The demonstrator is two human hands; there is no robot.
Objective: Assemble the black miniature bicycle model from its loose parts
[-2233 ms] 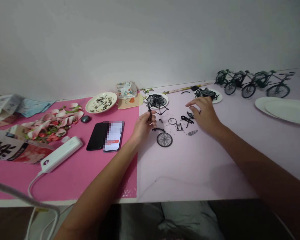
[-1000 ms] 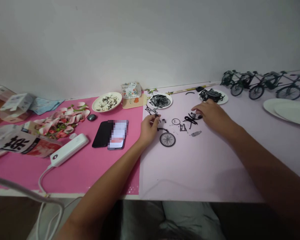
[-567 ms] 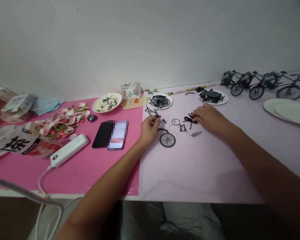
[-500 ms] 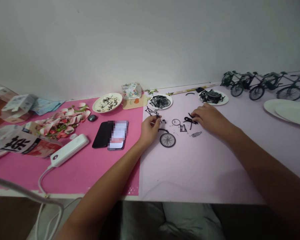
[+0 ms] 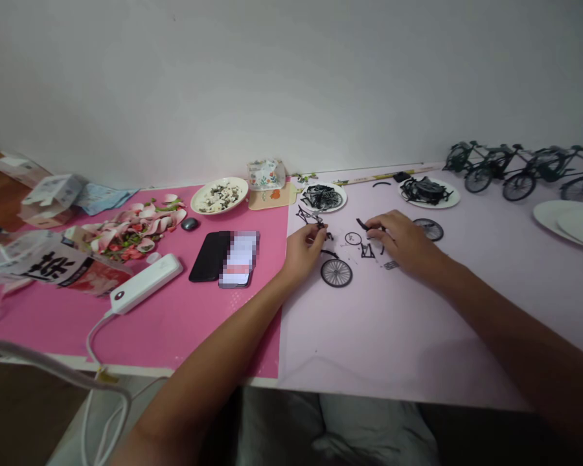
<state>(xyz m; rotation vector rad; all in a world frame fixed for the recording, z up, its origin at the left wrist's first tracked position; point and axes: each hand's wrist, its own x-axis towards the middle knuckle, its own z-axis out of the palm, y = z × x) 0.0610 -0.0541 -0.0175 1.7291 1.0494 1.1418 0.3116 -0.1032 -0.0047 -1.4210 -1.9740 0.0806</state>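
My left hand [image 5: 305, 251] is closed in a pinch at the left of the loose toy bicycle parts, with a small dark piece at its fingertips, too small to name. Just above it lies a black bicycle frame [image 5: 307, 216]. Below its fingers rest a dark curved mudguard [image 5: 329, 254] and a spoked wheel [image 5: 336, 273]. Thumb and fingers of my right hand [image 5: 399, 241] grip a short curved black strip [image 5: 362, 224]. Beneath and beside that hand lie a black ring [image 5: 353, 239], a small black stand-like part [image 5: 367, 251] and a small grey flat piece [image 5: 391, 265]. Another wheel [image 5: 428, 228] lies behind it.
Two white plates of black parts, a left one [image 5: 344, 201] and a right one [image 5: 455, 200], stand near the wall. Several assembled toy bicycles [image 5: 519, 169] line the back right. Phones [image 5: 208, 257], a power bank [image 5: 146, 285] and a cream bowl [image 5: 243, 199] occupy the pink side.
My right hand has drawn slightly right and now holds the curved black strip away from the other parts. The left hand keeps its pinch. The view has turned a little left.
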